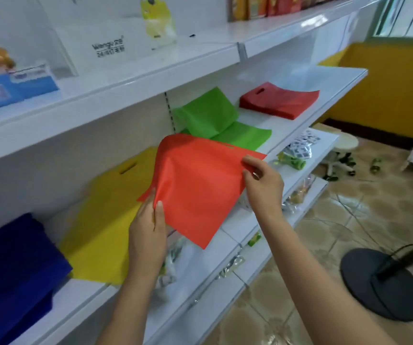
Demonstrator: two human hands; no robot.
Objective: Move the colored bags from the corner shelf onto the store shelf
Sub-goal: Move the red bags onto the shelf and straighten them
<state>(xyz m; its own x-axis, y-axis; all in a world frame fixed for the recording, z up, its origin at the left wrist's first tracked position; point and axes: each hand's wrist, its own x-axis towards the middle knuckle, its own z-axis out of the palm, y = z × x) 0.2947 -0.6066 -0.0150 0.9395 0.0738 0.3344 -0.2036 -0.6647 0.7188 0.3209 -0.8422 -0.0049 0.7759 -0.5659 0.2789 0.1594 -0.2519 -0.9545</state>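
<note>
The orange bag point(200, 185) hangs in the air just in front of the middle shelf point(312, 120), held by both hands, its top edge with the handle slot toward the green bags point(215, 120) and its lower corner drooping past the shelf's front edge. Along that shelf from the far end sit the red bags point(279, 100), the green bags, then a gap behind the orange bag, then the yellow bags point(111, 220) and the blue bags point(11, 270) nearest the camera. The step in hand looks like laying the orange bag flat into the gap between green and yellow; to do it well, pull the two held edges apart so the cloth goes taut, carry it in over the shelf's front edge, and lower it with the slot toward the back wall so it matches the yellow stack and does not overlap the green, one sheet of which is already ruffled up. The left hand point(148, 232) reaches up from below, thumb and fingers pinched on the bag's left edge. The right hand point(262, 183) comes in from the right, wrist bent, fingertips and thumb clamped on the right edge near the top corner
</note>
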